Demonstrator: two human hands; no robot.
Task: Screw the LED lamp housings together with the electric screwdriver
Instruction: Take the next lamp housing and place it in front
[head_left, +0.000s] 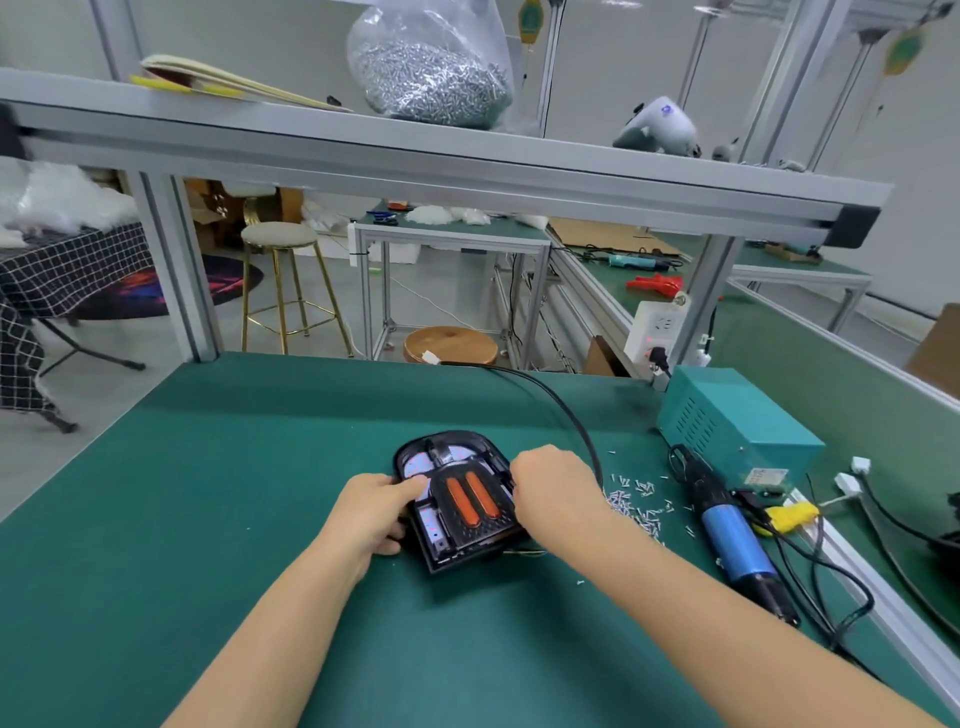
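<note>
A black LED lamp housing (457, 499) with two orange strips lies flat on the green mat in the middle. My left hand (376, 512) grips its left edge, thumb on top and fingers curled under the side. My right hand (553, 480) rests at the housing's right edge with its fingers curled down; what they pinch is hidden. The blue electric screwdriver (732, 540) lies on the mat to the right, in neither hand. A scatter of small silver screws (636, 501) sits between the housing and the screwdriver.
A teal power supply box (737, 421) stands at the right rear. A black cable (561, 402) arcs from the table's back edge toward the housing. Wires and white connectors (852, 480) trail along the right rail. A bag of screws (431, 73) sits on the overhead shelf.
</note>
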